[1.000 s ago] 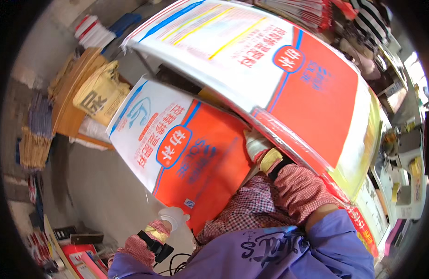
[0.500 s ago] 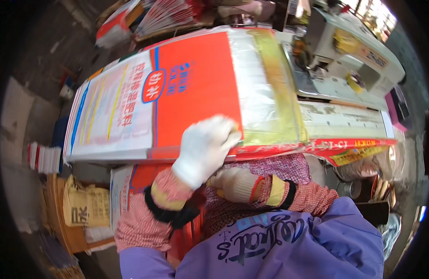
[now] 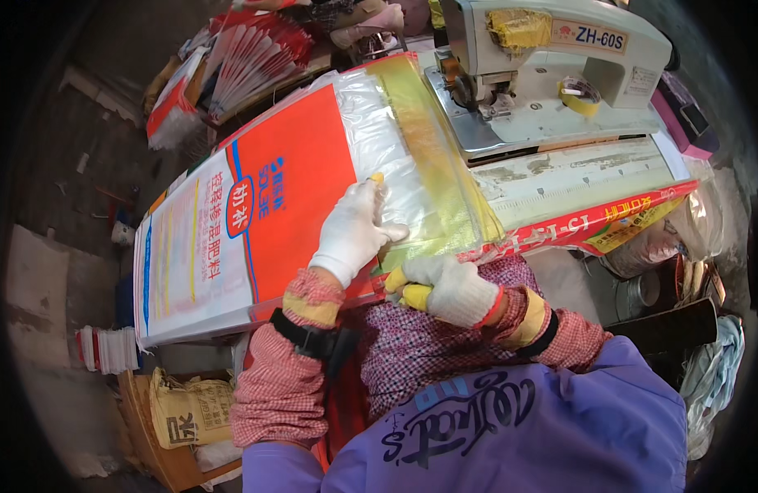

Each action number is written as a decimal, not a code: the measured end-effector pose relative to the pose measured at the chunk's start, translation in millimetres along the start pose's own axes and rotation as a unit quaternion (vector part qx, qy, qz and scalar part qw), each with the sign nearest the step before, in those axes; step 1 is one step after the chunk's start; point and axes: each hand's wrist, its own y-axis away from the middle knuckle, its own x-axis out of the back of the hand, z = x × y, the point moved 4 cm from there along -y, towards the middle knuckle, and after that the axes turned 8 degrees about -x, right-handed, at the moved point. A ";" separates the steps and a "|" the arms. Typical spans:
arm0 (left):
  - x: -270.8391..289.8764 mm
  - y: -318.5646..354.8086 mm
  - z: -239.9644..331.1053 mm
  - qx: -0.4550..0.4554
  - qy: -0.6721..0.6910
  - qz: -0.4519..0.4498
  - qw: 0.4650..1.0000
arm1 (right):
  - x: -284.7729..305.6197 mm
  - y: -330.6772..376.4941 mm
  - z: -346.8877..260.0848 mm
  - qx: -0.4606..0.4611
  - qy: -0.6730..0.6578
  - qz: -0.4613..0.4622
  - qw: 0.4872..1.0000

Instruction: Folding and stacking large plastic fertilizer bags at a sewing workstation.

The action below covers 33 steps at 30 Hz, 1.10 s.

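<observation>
A stack of flat woven plastic sacks [image 3: 301, 181], red and white with a clear and yellowish end, lies across in front of me. My left hand [image 3: 358, 230], in a white glove with yellow at a fingertip, rests on the top sack near the border of its red and clear parts. Its thumb stretches out to the right. Beside it at the stack's near edge is my right hand [image 3: 449, 287], gloved, with yellow fingertips. Those fingers are curled and pressed together, and whatever they pinch is hidden.
A pale sewing machine [image 3: 560, 57] stands at the far right with a yellow tape roll [image 3: 580, 96] on its bed. Fanned red-and-white sacks [image 3: 260, 57] lie at the back left. At the lower left a yellow sack [image 3: 190, 411] hangs by a wooden frame. A metal can [image 3: 642, 292] sits right.
The view has shifted, so the sacks appear further left. My left hand has gone from bunched to spread on the sack. My right hand has come up from my lap to the near edge.
</observation>
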 end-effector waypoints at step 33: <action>38.6 92.5 91.3 -0.268 -0.185 -0.049 0.944 | 49.3 -36.7 -7.8 -0.189 0.015 0.077 0.979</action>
